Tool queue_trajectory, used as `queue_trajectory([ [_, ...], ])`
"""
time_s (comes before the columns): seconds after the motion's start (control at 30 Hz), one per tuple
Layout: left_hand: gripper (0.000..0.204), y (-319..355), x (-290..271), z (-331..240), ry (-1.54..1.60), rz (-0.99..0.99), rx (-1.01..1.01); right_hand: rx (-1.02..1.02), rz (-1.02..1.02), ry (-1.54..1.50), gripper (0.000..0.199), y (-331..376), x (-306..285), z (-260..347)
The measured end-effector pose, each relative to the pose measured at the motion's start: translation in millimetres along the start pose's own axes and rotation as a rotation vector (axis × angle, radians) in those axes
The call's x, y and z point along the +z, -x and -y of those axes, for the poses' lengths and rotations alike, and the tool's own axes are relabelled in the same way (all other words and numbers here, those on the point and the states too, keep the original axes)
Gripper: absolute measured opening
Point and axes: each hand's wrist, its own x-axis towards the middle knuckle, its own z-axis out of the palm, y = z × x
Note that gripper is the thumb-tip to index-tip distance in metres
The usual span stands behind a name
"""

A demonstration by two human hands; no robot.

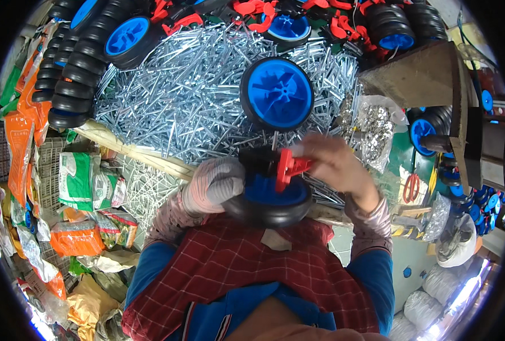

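Note:
Close to my body, a wheel [284, 215] with a black tyre and blue hub lies tilted. On top of it sit a black plastic bracket [257, 161] and a red plastic lever [286, 169]. My left hand [211, 186], in a pale knitted glove, is closed at the left side of the wheel and bracket, holding them. My bare right hand [336, 167] is curled beside the red lever, its fingers smeared by motion; whether they grip it is unclear. Just beyond, another blue-hubbed wheel [280, 94] rests on a heap of long metal bolts [178, 91].
Stacked black wheels [82, 85] line the far left. Red levers [255, 8] lie along the back edge. A clear bag of small metal nuts [376, 128] stands right of the bolts. Red-handled scissors [411, 188] lie farther right. Green and white sacks [76, 181] stand at the left.

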Motion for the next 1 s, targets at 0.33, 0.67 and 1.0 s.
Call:
queue_trajectory([
  [0.33,0.041,-13,40,-9,0.403,0.054,0.027,0.496,-0.561,0.016,0.032,-16,-3,-50],
  [0.67,0.039,-39,106,-15,0.522,0.267,-0.212,0.585,-0.767,0.037,0.033,90,1,30],
  [1.0,0.057,-74,117,18,0.233,0.475,-0.295,0.225,-0.650,0.273,0.045,163,9,29],
])
